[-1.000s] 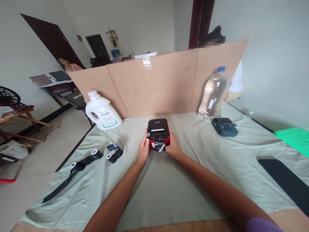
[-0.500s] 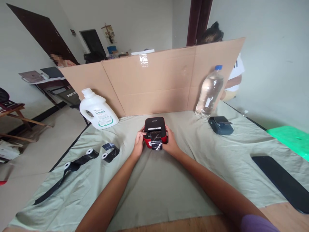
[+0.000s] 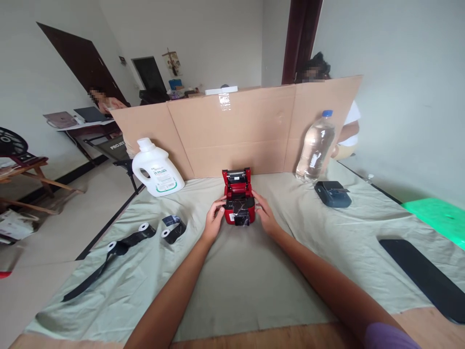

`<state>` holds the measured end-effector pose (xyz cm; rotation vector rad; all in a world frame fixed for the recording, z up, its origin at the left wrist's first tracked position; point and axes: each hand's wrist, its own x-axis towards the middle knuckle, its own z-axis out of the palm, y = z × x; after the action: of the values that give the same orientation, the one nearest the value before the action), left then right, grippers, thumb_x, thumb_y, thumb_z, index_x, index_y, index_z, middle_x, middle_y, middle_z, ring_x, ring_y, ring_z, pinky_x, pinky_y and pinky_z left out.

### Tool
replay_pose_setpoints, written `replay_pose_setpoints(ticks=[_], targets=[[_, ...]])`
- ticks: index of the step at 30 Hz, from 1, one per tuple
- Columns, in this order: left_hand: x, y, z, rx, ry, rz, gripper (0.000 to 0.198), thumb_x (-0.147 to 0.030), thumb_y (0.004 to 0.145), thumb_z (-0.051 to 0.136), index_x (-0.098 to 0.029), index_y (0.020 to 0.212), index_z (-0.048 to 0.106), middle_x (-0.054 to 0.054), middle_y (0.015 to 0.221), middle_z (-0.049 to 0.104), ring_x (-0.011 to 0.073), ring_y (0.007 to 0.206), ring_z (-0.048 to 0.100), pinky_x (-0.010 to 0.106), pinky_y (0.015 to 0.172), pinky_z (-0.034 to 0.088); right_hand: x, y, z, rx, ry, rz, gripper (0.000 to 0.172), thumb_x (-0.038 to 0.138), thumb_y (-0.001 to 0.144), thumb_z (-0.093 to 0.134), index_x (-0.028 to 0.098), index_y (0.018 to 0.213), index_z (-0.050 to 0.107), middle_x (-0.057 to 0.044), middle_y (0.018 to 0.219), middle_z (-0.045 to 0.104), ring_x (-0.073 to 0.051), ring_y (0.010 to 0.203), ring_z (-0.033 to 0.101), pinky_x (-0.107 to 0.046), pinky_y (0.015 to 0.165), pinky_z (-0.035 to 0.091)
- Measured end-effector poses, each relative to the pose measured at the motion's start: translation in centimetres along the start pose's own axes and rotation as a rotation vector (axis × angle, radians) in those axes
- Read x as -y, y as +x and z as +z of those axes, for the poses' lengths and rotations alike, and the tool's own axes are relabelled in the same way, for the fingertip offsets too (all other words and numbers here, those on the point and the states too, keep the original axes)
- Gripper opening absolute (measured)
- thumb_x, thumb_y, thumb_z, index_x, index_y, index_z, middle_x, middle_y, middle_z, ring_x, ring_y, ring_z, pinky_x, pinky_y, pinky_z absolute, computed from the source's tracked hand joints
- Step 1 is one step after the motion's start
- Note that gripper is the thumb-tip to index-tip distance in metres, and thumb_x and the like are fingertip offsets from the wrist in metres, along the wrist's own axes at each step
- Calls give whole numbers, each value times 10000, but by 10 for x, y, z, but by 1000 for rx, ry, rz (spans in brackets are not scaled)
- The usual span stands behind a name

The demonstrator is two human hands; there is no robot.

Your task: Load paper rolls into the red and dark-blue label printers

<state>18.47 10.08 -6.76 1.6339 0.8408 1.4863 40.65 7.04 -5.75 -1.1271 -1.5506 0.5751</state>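
Observation:
A small red-and-black label printer (image 3: 240, 206) stands on the cloth in front of me with its lid (image 3: 237, 177) raised and tilted back. A strip of black paper (image 3: 241, 215) hangs out over its front. My left hand (image 3: 215, 218) grips the printer's left side, thumb and fingertips against the casing. On the opposite side, the fingers of my right hand (image 3: 266, 213) press along the right edge. The inside of the printer is dark, and I cannot make out a roll there.
Black paper rolls (image 3: 145, 232) trail at left, near a white detergent jug (image 3: 160, 172). A water bottle (image 3: 316, 148), a dark printer (image 3: 333, 194) and a black phone-shaped slab (image 3: 423, 276) lie right. A cardboard screen (image 3: 232, 131) stands behind; a person (image 3: 348, 131) sits beyond.
The printer's lid has swung up and back, exposing its inside. Both hands stay at its sides, with my right fingers now straighter. The camera view has shifted slightly.

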Motion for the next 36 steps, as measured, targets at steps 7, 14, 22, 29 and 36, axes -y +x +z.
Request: replay_pose_setpoints(ticks=[7,14,22,29,36], targets=[[2,-1,-2,15,17,-10,344,-479,943,560,-201,1126,645,125,1372,612,271,1301,553,440,1106,412,30,90,-4,318,-344,4,282,220,877,502,236,1007,752,-56,1080,757,-214,1009,683,-356,918,511],[4,-1,-1,27,-64,-16,424,-465,946,571,-204,1279,543,139,1441,563,257,1375,498,437,1156,374,30,147,51,621,-660,167,166,89,535,735,204,513,617,-93,661,686,-321,841,686,-463,817,521],[0,-2,0,80,-105,-16,482,-459,957,556,-213,1357,446,157,1522,472,260,1443,411,466,1215,285,50,138,22,668,-584,128,159,247,640,740,199,566,608,-20,575,621,-212,661,634,-337,680,511],[0,-1,-1,36,-106,-9,490,-454,946,569,-198,1356,487,143,1412,584,293,1362,508,490,1186,341,116,132,16,478,204,158,328,395,792,702,183,1041,691,1,701,610,-128,599,549,-260,555,461],[7,0,-4,60,-107,-15,469,-406,960,558,-207,1376,470,131,1416,581,301,1362,500,539,1192,323,147,177,168,314,234,16,216,241,748,705,171,940,634,-8,820,640,-138,727,595,-278,689,502]])
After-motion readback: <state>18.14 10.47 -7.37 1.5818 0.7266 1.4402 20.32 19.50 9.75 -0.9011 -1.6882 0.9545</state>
